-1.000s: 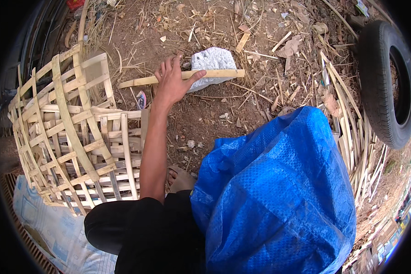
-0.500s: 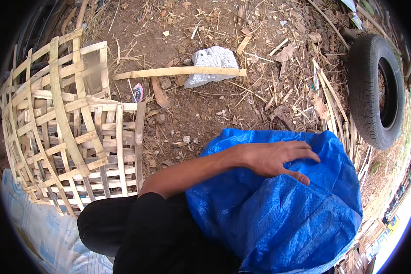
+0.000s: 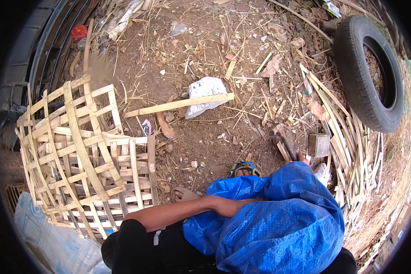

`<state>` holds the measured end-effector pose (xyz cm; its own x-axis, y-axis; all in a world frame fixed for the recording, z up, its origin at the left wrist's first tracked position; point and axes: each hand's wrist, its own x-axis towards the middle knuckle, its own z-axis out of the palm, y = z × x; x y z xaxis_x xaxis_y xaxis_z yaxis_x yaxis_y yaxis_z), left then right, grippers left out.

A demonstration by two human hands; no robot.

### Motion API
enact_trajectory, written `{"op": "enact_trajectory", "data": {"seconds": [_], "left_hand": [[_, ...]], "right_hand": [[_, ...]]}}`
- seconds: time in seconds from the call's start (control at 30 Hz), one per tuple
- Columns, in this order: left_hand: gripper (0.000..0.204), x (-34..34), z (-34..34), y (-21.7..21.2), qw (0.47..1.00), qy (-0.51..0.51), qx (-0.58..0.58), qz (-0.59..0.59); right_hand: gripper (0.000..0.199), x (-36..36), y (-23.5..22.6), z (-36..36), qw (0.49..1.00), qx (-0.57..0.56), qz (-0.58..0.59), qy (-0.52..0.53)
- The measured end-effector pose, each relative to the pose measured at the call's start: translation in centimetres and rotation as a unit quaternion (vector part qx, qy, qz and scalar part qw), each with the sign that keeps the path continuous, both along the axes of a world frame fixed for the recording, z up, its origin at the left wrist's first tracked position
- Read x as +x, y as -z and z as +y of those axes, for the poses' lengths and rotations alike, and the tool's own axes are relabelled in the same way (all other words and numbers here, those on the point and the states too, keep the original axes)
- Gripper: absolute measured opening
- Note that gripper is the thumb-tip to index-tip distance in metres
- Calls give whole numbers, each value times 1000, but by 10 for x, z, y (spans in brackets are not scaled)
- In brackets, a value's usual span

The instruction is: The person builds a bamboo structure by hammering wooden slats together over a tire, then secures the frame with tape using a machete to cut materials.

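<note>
A crumpled blue tarp (image 3: 278, 233) lies over my lap and knees. My left hand (image 3: 233, 207) reaches into a fold of it, and its fingers are hidden by the blue sheet. Beyond the tarp's far edge a bit of skin shows, apparently my right hand (image 3: 303, 158), beside the end of a dark stick-like piece (image 3: 286, 145). The tarp covers the rest of that arm, so its grip cannot be made out. A sandalled foot (image 3: 244, 171) pokes out past the tarp, and a beige sandal (image 3: 183, 195) sits near my left forearm.
To the left stands a woven bamboo basket (image 3: 84, 160) with open gaps. Ahead, a bamboo strip (image 3: 178, 105) rests across a pale rock (image 3: 207, 86). On the right are a small block-like object (image 3: 318, 145), a heap of split bamboo strips (image 3: 347, 160) and a black tyre (image 3: 358, 77).
My left hand, spread on top of the tarp before, has moved left and into its folds. The tarp has shifted, uncovering the foot, the dark stick and the block. The view has tilted.
</note>
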<state>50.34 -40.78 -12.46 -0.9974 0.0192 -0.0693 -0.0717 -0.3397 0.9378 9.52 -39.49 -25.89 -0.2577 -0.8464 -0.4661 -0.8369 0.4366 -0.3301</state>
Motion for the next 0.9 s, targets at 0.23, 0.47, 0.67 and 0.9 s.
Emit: {"op": "enact_trajectory", "data": {"seconds": [0.23,0.47,0.67,0.9], "left_hand": [[61,-5,-36,-50,999,-30,3,-24],[61,-13,-38,-28,993,16,-40,-108],[62,-28,-59,-6,968,59,-73,-234],[62,-29,-76,-1,939,137,-115,-293]], "right_hand": [[45,101,-130,-103,989,-32,-142,-25],[67,171,-135,-187,979,-146,-138,-46],[31,180,-56,-152,958,-267,-74,77],[24,85,-117,22,916,-304,-183,188]]}}
